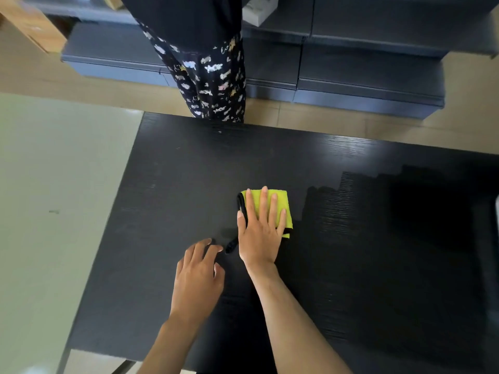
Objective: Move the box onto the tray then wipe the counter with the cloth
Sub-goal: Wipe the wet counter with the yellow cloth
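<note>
Right hand (260,233) flat, fingers spread, pressing cloth (280,206) on counter (351,265); left hand (198,273) loosely curled, empty | wiping underway; box, tray unseen

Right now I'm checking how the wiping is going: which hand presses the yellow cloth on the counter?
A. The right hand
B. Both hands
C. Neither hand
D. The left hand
A: the right hand lies flat, fingers spread, on the yellow cloth, while the left hand rests beside it on the bare counter.

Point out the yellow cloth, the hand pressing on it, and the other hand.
yellow cloth (282,202): head view, bare upper right corner.
right hand (260,233): head view, back of hand.
left hand (197,279): head view, back of hand.
</note>
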### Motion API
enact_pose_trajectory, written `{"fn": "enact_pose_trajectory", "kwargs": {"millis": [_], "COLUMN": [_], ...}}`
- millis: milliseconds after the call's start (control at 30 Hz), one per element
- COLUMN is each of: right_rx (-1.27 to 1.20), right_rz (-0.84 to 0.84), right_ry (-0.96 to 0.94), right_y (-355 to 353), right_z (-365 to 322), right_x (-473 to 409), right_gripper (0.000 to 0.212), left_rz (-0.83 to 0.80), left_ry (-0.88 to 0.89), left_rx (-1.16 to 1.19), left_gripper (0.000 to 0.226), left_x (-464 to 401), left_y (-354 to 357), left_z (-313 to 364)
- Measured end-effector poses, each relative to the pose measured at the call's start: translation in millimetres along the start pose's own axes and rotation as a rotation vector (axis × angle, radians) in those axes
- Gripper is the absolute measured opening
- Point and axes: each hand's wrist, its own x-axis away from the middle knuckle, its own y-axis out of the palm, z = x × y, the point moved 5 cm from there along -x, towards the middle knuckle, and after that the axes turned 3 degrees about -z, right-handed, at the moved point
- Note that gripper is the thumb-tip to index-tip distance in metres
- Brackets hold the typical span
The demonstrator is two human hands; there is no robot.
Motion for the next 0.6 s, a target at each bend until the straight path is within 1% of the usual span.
{"fn": "enact_pose_trajectory", "kwargs": {"millis": [100, 233, 433, 600], "right_rx": [0.005, 0.021, 0.058, 0.123], "right_rz": [0.008, 0.004, 0.006, 0.010], "right_ry": [0.009, 0.046, 0.108, 0.162], "right_y": [-9.2, -25.2, -55.4, -87.7], "right_z": [24.1, 79.0, 187.6, 286.8], "right_x": [-3.5, -8.1, -10.3, -9.9], "right_gripper": [0.059, 0.061, 0.063, 0.073], "left_rz": [0.019, 0.028, 0.015, -0.009], "left_ry": [0.040, 0.102, 0.155, 0.198], "left_rx": [-0.012, -0.035, -0.062, -0.062], "left_gripper": [0.039, 0.039, 0.037, 0.036], "left_x": [-13.3, -31.5, -49.1, -55.0], "left_y": [2.5, 10.3, 31.0, 54.8], "left_z": [23.7, 66.8, 142.5, 214.6]}}
